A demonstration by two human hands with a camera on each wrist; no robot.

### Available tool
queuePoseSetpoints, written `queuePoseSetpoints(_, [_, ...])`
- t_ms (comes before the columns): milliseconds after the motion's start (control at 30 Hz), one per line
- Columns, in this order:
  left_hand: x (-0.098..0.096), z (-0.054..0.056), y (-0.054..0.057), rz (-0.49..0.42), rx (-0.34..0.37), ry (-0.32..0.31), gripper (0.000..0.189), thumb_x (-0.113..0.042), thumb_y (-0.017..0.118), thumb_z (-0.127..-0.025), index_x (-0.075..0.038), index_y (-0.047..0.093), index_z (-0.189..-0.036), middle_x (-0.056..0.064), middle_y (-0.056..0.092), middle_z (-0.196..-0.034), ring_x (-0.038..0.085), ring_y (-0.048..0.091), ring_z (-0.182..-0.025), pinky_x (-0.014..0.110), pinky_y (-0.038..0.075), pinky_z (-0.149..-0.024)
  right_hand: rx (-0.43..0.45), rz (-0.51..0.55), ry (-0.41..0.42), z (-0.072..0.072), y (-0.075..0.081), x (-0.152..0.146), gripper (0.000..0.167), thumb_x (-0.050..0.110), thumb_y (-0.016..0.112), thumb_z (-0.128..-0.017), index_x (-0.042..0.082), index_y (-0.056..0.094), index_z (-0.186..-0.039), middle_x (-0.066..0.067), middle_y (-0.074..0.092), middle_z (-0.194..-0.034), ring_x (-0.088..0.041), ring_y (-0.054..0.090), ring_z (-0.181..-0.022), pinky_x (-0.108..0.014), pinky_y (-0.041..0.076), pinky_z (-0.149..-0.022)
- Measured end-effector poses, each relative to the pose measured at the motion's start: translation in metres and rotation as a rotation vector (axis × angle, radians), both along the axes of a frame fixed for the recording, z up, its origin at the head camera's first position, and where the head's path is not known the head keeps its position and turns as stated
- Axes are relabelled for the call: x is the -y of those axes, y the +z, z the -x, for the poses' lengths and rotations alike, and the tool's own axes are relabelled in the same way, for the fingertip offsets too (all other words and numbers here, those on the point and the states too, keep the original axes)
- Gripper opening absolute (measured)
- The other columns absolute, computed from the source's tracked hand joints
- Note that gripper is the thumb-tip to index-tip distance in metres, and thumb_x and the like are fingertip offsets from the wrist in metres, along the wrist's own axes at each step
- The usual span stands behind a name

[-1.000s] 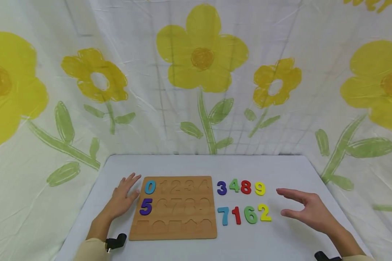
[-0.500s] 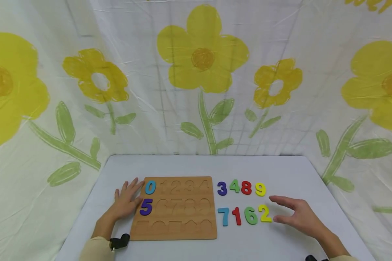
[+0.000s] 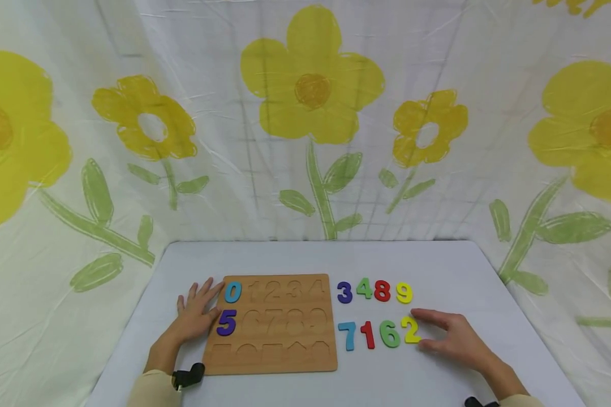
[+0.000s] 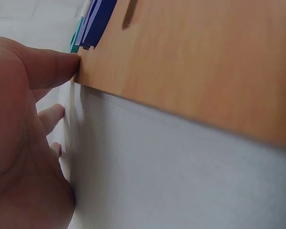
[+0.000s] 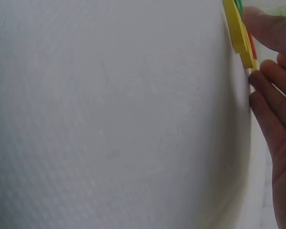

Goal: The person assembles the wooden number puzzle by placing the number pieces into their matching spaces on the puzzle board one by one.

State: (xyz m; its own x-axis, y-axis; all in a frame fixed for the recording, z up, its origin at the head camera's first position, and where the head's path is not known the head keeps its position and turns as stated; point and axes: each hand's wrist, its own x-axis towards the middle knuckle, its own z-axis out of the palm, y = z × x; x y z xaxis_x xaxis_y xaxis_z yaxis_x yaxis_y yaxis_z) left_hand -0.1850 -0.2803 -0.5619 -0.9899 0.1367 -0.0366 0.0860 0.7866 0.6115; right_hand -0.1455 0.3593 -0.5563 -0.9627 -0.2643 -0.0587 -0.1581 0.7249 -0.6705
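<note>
A wooden number board [image 3: 270, 362] lies on the table, with a blue 0 [image 3: 232, 292] and a purple 5 [image 3: 227, 323] in its left column. My left hand [image 3: 194, 317] rests at the board's left edge, fingers spread and thumb touching the wood [image 4: 181, 57]. To the right of the board, my right hand [image 3: 455, 338] is beside the yellow 2 [image 3: 410, 330]. Its thumb and index finger stand apart near the top and bottom of that piece. In the right wrist view, the thumb is close to the yellow 2 [image 5: 237, 31]; contact is hard to tell.
A purple 3 [image 3: 344, 293], green 4 [image 3: 364, 288], red 8 [image 3: 382, 291] and yellow 9 [image 3: 404, 293] form the back row. Nearer lie a blue 7 [image 3: 347, 336], red 1 [image 3: 368, 334] and green 6 [image 3: 389, 333]. A flowered curtain [image 3: 224, 203] hangs behind the table [image 3: 387, 379].
My right hand has moved left, up to the yellow 2. The left hand has shifted right to the board's edge. The numbers and board look unmoved.
</note>
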Motion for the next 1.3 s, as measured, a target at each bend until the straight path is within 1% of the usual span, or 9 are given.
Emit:
queuePoseSetpoints(133, [0.0,0.0,0.002,0.009,0.032,-0.006,0.064,-0.015,0.061,-0.107,-0.004,0.043,-0.167,0.035,0.019,-0.177,0.067,-0.002,-0.161,0.087,-0.013,-0.12,0.017,-0.012,-0.001,0.002,-0.001,0.004,0.066,0.036,0.097,-0.083,0.02,0.074,-0.143,0.005,0.076,-0.142,-0.024,0.068,-0.137,-0.025,0.057,-0.107])
queuePoseSetpoints(233, [0.0,-0.001,0.003,0.004,0.05,-0.006,0.064,-0.015,0.06,-0.108,-0.005,0.041,-0.168,0.034,0.017,-0.178,0.066,-0.004,-0.161,0.086,-0.014,-0.12,0.016,-0.028,0.003,0.003,-0.001,0.007,0.064,0.035,0.096,-0.084,0.022,0.074,-0.143,0.007,0.075,-0.142,-0.026,0.068,-0.138,-0.027,0.058,-0.107])
queuePoseSetpoints(400, [0.001,-0.001,0.003,0.002,0.049,-0.016,0.065,-0.014,0.061,-0.107,-0.005,0.042,-0.168,0.034,0.017,-0.178,0.066,-0.004,-0.161,0.087,-0.013,-0.119,-0.022,-0.062,0.012,0.002,-0.001,0.008,0.062,0.034,0.095,-0.085,0.023,0.074,-0.142,0.009,0.076,-0.14,-0.023,0.07,-0.135,-0.032,0.06,-0.107])
queuePoseSetpoints(533, [0.002,0.001,0.001,0.007,0.043,-0.025,0.066,-0.013,0.062,-0.106,-0.006,0.041,-0.168,0.034,0.017,-0.178,0.067,-0.003,-0.161,0.087,-0.013,-0.119,-0.054,-0.077,0.016,0.001,-0.003,0.008,0.062,0.035,0.095,-0.085,0.024,0.074,-0.142,0.01,0.076,-0.139,-0.018,0.07,-0.133,-0.031,0.06,-0.106])
queuePoseSetpoints(733, [0.002,0.0,0.004,0.011,0.036,-0.029,0.067,-0.012,0.062,-0.104,-0.005,0.042,-0.168,0.035,0.017,-0.177,0.068,-0.002,-0.161,0.088,-0.012,-0.119,-0.085,-0.08,0.007,-0.001,-0.005,0.01,0.062,0.03,0.095,-0.085,0.023,0.075,-0.142,0.011,0.077,-0.138,-0.013,0.07,-0.132,-0.03,0.06,-0.106])
queuePoseSetpoints(900, [0.003,0.001,0.002,0.012,0.033,-0.033,0.067,-0.013,0.063,-0.105,-0.005,0.041,-0.168,0.035,0.017,-0.177,0.068,-0.002,-0.161,0.088,-0.011,-0.118,-0.099,-0.079,-0.007,-0.002,-0.004,0.013,0.059,0.025,0.095,-0.086,0.022,0.076,-0.141,0.012,0.078,-0.136,-0.014,0.071,-0.132,-0.031,0.06,-0.105])
queuePoseSetpoints(1067, [0.002,0.002,0.001,0.001,0.043,-0.036,0.067,-0.014,0.063,-0.105,-0.006,0.041,-0.168,0.034,0.016,-0.178,0.068,-0.003,-0.161,0.087,-0.012,-0.119,-0.12,-0.074,-0.034,-0.003,-0.003,0.014,0.058,0.026,0.096,-0.085,0.021,0.077,-0.139,0.011,0.078,-0.134,-0.012,0.072,-0.129,-0.031,0.061,-0.104])
queuePoseSetpoints(1167, [0.001,0.002,0.001,0.006,0.052,-0.035,0.067,-0.015,0.063,-0.105,-0.006,0.041,-0.168,0.033,0.016,-0.178,0.067,-0.003,-0.161,0.087,-0.012,-0.119,-0.137,-0.059,-0.049,-0.005,-0.001,0.014,0.059,0.025,0.096,-0.083,0.019,0.077,-0.139,0.009,0.079,-0.133,-0.009,0.073,-0.124,-0.03,0.062,-0.102])
queuePoseSetpoints(1300, [0.0,0.003,0.001,0.021,0.06,-0.03,0.067,-0.016,0.063,-0.106,-0.007,0.041,-0.168,0.032,0.015,-0.179,0.067,-0.003,-0.162,0.086,-0.012,-0.12,-0.179,-0.042,-0.065,-0.01,0.005,0.018,0.06,0.022,0.097,-0.082,0.018,0.077,-0.138,0.008,0.081,-0.131,-0.013,0.077,-0.116,-0.03,0.063,-0.098])
